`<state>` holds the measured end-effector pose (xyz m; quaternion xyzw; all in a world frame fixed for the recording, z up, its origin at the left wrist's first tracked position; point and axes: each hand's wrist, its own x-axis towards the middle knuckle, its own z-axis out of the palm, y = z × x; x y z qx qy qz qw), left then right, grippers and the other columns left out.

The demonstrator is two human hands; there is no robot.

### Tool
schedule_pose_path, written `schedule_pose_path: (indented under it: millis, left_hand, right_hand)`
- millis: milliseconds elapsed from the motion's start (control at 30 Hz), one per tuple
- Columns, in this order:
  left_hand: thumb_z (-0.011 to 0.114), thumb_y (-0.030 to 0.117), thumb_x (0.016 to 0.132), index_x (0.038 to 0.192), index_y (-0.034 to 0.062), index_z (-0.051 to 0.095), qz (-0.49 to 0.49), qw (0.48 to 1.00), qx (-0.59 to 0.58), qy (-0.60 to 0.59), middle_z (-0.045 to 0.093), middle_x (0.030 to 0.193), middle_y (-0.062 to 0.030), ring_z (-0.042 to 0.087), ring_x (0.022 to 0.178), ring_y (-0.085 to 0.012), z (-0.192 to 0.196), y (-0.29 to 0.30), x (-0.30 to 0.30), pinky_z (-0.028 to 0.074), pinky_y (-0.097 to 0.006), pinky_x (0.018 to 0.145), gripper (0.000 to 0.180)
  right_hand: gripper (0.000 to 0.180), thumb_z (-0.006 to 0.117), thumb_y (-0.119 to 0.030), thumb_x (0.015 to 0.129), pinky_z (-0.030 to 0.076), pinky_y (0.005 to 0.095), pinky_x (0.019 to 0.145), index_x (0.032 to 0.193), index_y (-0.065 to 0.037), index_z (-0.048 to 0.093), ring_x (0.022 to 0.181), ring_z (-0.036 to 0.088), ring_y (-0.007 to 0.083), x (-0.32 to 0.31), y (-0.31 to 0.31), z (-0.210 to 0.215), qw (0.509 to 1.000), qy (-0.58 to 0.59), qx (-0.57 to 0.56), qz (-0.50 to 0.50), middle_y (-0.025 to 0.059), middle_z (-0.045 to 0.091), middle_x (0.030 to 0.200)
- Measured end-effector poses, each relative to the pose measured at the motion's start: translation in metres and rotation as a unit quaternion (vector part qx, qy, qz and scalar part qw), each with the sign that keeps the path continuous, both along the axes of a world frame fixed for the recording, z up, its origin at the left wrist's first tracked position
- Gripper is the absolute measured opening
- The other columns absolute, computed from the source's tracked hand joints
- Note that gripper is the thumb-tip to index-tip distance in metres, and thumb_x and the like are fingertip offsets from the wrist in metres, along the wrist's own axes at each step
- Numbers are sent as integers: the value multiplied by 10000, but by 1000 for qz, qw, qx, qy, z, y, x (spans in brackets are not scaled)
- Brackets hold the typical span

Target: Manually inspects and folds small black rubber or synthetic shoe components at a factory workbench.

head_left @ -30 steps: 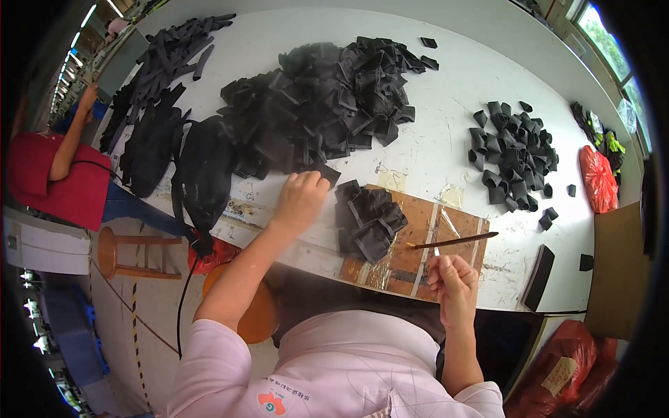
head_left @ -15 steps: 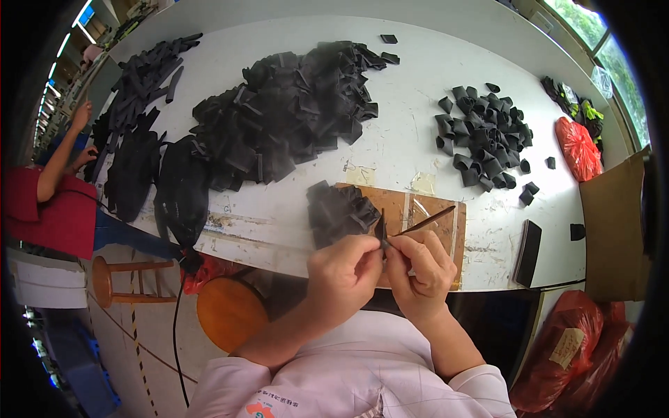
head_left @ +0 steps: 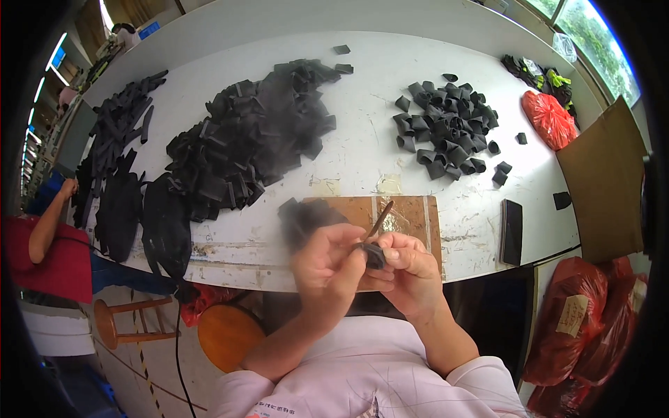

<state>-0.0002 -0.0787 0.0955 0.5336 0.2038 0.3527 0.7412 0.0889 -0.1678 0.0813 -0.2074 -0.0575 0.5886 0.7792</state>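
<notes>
Above the table's near edge, my left hand [head_left: 326, 272] and my right hand [head_left: 412, 273] meet, both closed around one small black fabric loop [head_left: 374, 256]. Thumbs and fingertips pinch it from either side. A slim dark brown stick [head_left: 380, 220] rises out from between the hands, tip upward; its lower end is hidden, and it seems to sit in my right hand's fingers. Under and beyond the hands lies a brown board [head_left: 418, 209] with clear tape across it. A small heap of black fabric pieces [head_left: 296, 216] rests beside my left hand, partly covered by it.
A large pile of flat black pieces [head_left: 237, 132] covers the left-middle table. Rolled black loops [head_left: 453, 125] lie to the right. Further right are a dark rectangular block [head_left: 511, 232], a red bag [head_left: 549, 118] and a cardboard sheet [head_left: 606, 181]. A co-worker's arm [head_left: 49, 216] shows far left.
The black piece has turned between my fingers and now shows as a folded loop. The brown stick has swung from leaning right to more upright. The view has shifted, moving the table leftward.
</notes>
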Motion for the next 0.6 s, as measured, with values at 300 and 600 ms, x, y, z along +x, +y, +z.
schedule_pose_path:
  millis: [300,600]
  left_hand:
    - [452,49,861,958,18,559,-336,735,-534,-249,591,776,-88,280,322,-28,29,35,16,217,-168,316,147]
    - [517,56,844,999,18,528,-216,911,-336,-99,591,777,-68,351,390,-36,-7,39,21,255,-162,347,159]
  right_hand:
    - [231,558,-243,859,269,157,445,751,-40,534,514,339,25,35,19,65,915,-387,-102,-53,-43,427,603]
    - [302,520,-304,881,292,195,482,714,-53,509,551,351,38,51,23,25,919,-383,-89,22,-51,408,600]
